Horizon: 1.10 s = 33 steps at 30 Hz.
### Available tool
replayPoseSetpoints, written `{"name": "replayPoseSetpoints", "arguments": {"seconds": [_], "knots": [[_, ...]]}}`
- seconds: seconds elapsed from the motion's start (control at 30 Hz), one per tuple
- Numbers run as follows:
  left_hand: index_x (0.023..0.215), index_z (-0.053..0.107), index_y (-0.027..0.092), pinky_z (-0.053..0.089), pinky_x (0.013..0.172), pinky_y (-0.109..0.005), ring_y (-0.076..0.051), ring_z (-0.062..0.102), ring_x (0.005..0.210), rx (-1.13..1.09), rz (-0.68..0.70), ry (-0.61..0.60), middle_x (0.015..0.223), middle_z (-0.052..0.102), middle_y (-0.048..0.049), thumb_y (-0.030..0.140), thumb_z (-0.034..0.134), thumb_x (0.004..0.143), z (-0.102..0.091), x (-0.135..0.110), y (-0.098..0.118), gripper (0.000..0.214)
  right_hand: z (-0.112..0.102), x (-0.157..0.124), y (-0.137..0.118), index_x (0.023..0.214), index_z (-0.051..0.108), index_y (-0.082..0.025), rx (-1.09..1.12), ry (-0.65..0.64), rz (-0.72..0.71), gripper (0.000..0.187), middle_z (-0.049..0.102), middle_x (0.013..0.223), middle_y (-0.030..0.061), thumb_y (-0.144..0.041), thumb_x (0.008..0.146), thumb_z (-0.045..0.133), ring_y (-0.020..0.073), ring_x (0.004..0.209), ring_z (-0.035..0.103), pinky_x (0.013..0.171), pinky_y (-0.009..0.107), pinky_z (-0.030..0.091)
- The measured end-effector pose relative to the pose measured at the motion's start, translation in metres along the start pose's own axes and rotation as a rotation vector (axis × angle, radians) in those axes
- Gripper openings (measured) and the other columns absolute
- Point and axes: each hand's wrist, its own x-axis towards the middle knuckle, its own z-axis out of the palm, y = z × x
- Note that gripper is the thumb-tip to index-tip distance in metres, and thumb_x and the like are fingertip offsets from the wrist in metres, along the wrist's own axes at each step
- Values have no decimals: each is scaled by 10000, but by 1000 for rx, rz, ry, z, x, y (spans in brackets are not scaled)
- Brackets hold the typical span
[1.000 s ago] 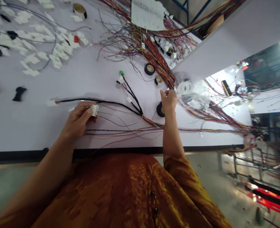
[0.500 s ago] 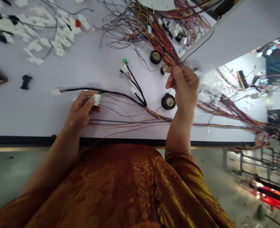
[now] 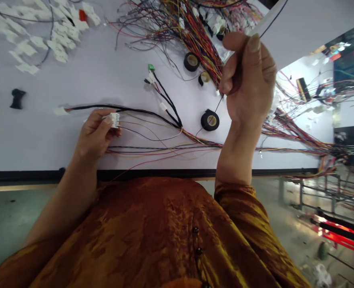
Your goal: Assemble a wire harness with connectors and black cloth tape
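Observation:
My left hand (image 3: pixel 95 132) pinches a white multi-pin connector (image 3: pixel 114 120) just above the table. Thin wires (image 3: pixel 147 138) run from the connector's right side toward the wire harness (image 3: pixel 192 138). Black-sleeved branches (image 3: pixel 147 115) of that harness lie behind the hand, and a shorter group ends in a green connector (image 3: pixel 151 67) and white ones. My right hand (image 3: pixel 250 76) is raised over the right side with fingers closed on a thin dark wire (image 3: pixel 218 105), which shows below the fingers; its end inside the grip is hidden.
Rolls of black tape (image 3: pixel 210 120) lie left of my right forearm. A thick bundle of coloured wires (image 3: pixel 195 36) spreads at the back. White connectors (image 3: pixel 59 40) are heaped at the back left, near a small black piece (image 3: pixel 17 98). A white panel (image 3: pixel 309 32) rises at the right.
My right hand has moved up and to the right, drawing the dark wire with it. My left hand still holds the white connector; the whole view has shifted slightly.

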Motion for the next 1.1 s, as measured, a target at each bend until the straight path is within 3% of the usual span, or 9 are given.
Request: {"name": "replayPoseSetpoints", "arguments": {"seconds": [0.17, 0.33, 0.53, 0.63, 0.73, 0.83, 0.93, 1.03, 1.1], "knots": [[984, 703, 284, 515, 561, -232, -81, 594, 629, -44, 36, 10, 799, 668, 53, 335, 781, 797, -1, 3, -4, 209, -30, 3, 39, 975, 720, -259, -137, 3, 121, 233, 579, 675, -59, -396, 991, 532, 47, 579, 507, 568, 222, 393], [994, 693, 192, 518, 497, -210, -100, 601, 561, -106, 113, -2, 721, 663, 14, 323, 816, 740, -2, 9, -12, 311, -70, -19, 78, 961, 676, -280, -178, 6, 345, 345, 676, 772, -13, -607, 852, 668, 104, 683, 599, 632, 238, 519], [994, 705, 195, 527, 503, -205, -95, 608, 582, -110, 109, 20, 764, 665, 13, 231, 753, 801, -3, 9, -14, 202, -62, -74, 85, 885, 664, -193, 5, -187, 551, 403, 688, 829, 13, -587, 812, 704, 94, 719, 655, 693, 231, 552], [1002, 714, 208, 528, 510, -201, -90, 602, 581, -110, 114, 14, 753, 666, 16, 231, 742, 814, -5, 9, -14, 191, -76, -98, 86, 807, 612, -194, -100, 49, 582, 372, 658, 773, -1, -563, 846, 639, 95, 654, 638, 634, 238, 534], [1011, 723, 226, 522, 510, -206, -91, 597, 575, -102, 110, 13, 743, 664, 22, 247, 747, 811, -7, 9, -13, 203, -110, -122, 82, 724, 558, -195, -555, 401, 639, 285, 607, 679, -18, -443, 855, 612, 100, 575, 571, 545, 233, 449], [1001, 736, 232, 521, 518, -209, -92, 594, 605, -122, 103, 2, 762, 657, 19, 269, 767, 796, -7, 9, -12, 211, -128, -143, 68, 578, 489, -204, -1037, 384, 707, 320, 501, 525, -31, -338, 824, 643, 121, 542, 486, 581, 281, 406], [1013, 745, 233, 529, 535, -216, -98, 587, 633, -145, 96, -36, 769, 649, 12, 289, 796, 773, -5, 7, -8, 252, -107, -149, 55, 607, 535, -200, -1059, 279, 515, 301, 487, 517, -35, -337, 865, 610, 131, 558, 472, 622, 300, 397], [1010, 754, 225, 541, 550, -213, -104, 587, 652, -125, 91, -38, 751, 657, 3, 319, 824, 750, -4, 3, -6, 286, -64, -137, 56, 804, 665, -196, -787, 7, 259, 159, 627, 738, 1, -303, 893, 590, 143, 702, 565, 676, 289, 434], [997, 760, 220, 541, 544, -208, -104, 593, 639, -110, 76, -39, 742, 667, -2, 349, 841, 729, -4, 0, -4, 308, -37, -124, 67, 887, 701, -211, -682, -172, 181, 147, 651, 843, 13, -269, 913, 569, 142, 762, 584, 703, 286, 450]]}}
